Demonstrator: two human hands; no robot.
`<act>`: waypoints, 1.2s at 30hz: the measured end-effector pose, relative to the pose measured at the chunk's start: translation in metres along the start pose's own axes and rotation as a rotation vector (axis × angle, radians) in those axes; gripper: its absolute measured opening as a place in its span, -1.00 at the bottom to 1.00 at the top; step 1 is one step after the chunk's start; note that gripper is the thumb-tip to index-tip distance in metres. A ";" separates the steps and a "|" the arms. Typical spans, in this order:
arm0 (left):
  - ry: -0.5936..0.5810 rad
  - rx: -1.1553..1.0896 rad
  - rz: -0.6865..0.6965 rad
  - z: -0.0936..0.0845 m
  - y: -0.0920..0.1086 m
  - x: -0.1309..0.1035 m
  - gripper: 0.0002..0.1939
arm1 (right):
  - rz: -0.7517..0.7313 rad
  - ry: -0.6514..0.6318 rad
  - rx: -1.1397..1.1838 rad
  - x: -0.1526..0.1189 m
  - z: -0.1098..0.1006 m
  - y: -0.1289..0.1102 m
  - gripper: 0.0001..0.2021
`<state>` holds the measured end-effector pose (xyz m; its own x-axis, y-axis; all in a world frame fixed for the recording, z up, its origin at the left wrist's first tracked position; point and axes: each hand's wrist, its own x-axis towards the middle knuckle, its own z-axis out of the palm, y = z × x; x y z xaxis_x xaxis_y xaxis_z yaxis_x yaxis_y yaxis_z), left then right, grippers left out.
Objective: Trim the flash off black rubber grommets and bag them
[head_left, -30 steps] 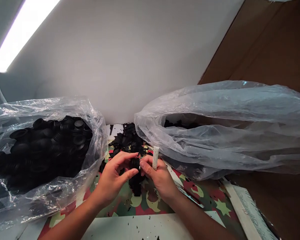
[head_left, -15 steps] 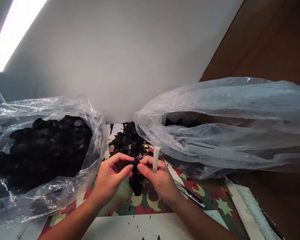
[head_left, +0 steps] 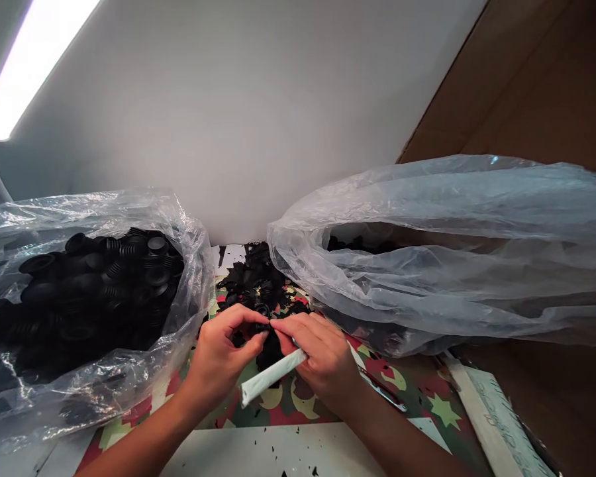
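Observation:
Between the thumb and forefinger of my left hand (head_left: pixel 223 351) is a small black rubber part (head_left: pixel 262 326), mostly hidden by the fingers. My right hand (head_left: pixel 325 351) is closed around a slim tool with a white wrapped handle (head_left: pixel 273 377), which sticks out toward the lower left. Its working end is hidden in the fingers. The right fingertips meet the black part at the left fingertips. Just beyond both hands lies a pile of black rubber scraps (head_left: pixel 253 278) on the patterned cloth (head_left: pixel 228 411).
An open clear bag (head_left: pixel 193 265) of black ribbed rubber parts (head_left: pixel 104 285) stands left. Another clear bag (head_left: pixel 427 278) with black pieces lies right, before a cardboard box (head_left: pixel 541 86). Metal snips or scissors (head_left: pixel 382 391) lie by my right wrist. A lamp (head_left: pixel 34 66) shines upper left.
My right hand has rolled over, its back now more upward. The white handle has swung from upright to pointing down and left. The left hand has barely moved.

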<state>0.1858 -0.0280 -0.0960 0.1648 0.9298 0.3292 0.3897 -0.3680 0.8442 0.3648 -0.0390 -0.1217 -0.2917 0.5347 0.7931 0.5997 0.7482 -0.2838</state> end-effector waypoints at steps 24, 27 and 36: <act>-0.183 -0.526 -0.253 0.000 -0.011 0.000 -0.71 | 0.755 0.022 0.776 -0.002 0.002 0.001 -0.59; -0.199 -0.485 -0.218 0.001 -0.012 -0.001 -0.71 | 0.784 -0.013 0.781 0.000 0.001 -0.001 -0.70; -0.153 -0.616 -0.257 0.004 -0.012 -0.003 -0.71 | 0.917 -0.004 0.902 0.008 -0.006 -0.004 -0.70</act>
<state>0.1843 -0.0264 -0.1082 0.2797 0.9582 0.0611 -0.1456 -0.0206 0.9891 0.3641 -0.0405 -0.1114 -0.0454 0.9924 0.1140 -0.1317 0.1072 -0.9855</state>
